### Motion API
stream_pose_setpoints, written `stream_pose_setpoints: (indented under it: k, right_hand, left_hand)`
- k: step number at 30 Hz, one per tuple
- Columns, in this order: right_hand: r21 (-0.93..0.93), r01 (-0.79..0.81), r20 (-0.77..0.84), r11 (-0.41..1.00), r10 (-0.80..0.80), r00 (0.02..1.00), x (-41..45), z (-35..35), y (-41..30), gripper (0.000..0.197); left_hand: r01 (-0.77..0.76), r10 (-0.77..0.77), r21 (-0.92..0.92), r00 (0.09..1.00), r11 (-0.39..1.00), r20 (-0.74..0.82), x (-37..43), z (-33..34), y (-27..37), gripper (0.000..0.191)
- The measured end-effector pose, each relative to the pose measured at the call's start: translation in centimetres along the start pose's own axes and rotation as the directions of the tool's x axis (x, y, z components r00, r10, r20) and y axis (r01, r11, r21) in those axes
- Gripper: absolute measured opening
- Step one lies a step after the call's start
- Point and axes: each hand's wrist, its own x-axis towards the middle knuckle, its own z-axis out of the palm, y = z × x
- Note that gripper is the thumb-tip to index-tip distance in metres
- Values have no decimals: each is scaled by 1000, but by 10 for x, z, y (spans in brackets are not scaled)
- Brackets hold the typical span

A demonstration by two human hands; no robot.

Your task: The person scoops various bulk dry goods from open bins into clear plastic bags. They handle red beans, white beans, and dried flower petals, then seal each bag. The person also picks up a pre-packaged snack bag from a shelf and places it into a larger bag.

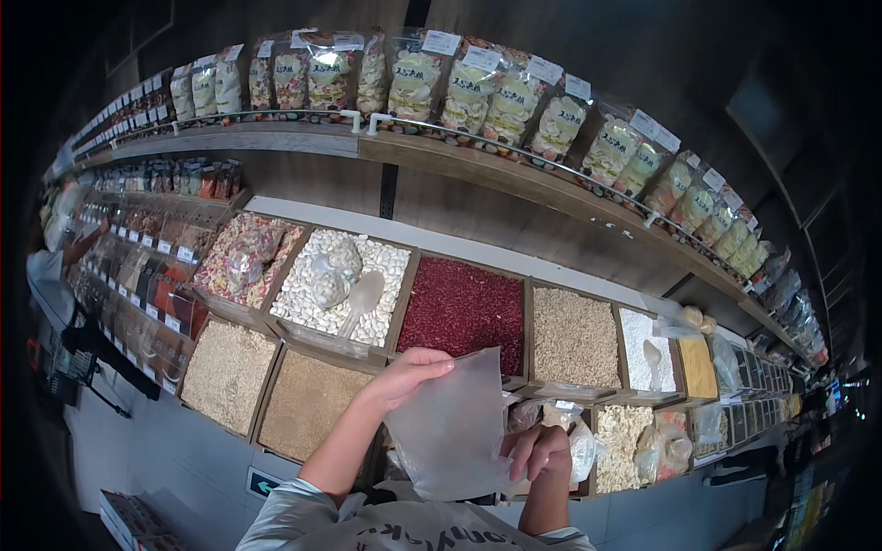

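A translucent plastic bag hangs flat between my two hands, in front of my chest. My left hand pinches its upper edge, thumb on top. My right hand grips its lower right side with bent fingers. Just beyond the bag lies a wooden bin of dark red beans. To the left of it, a bin of white beans holds a plastic scoop and knotted bags of beans. Right of the red beans is a bin of pale tan grain.
A wooden shelf with a metal rail and packaged bags runs above the bins. Nearer bins hold oat-like flakes and brown grain. Another person stands by a cart at far left; another person's legs show at right.
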Motion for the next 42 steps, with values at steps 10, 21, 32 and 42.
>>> stream_pose_setpoints:
  k: [10,21,32,42]
  right_hand:
    - [-168,-250,-643,954,86,761,-3,-57,-6,19]
    - [35,159,-954,987,-14,300,23,-381,58,26]
    - [-183,-63,-983,981,-184,-11,54,-458,138,34]
    - [-469,-877,-673,-99,-603,428,136,-257,185,66]
  left_hand:
    - [-251,359,263,755,931,-549,-29,-35,0,13]
    - [-441,418,320,145,839,-897,-243,-127,-42,20]
    - [-543,224,270,-150,795,-963,-365,-121,-114,28]
    - [-478,135,67,109,876,-985,-402,-211,-108,24]
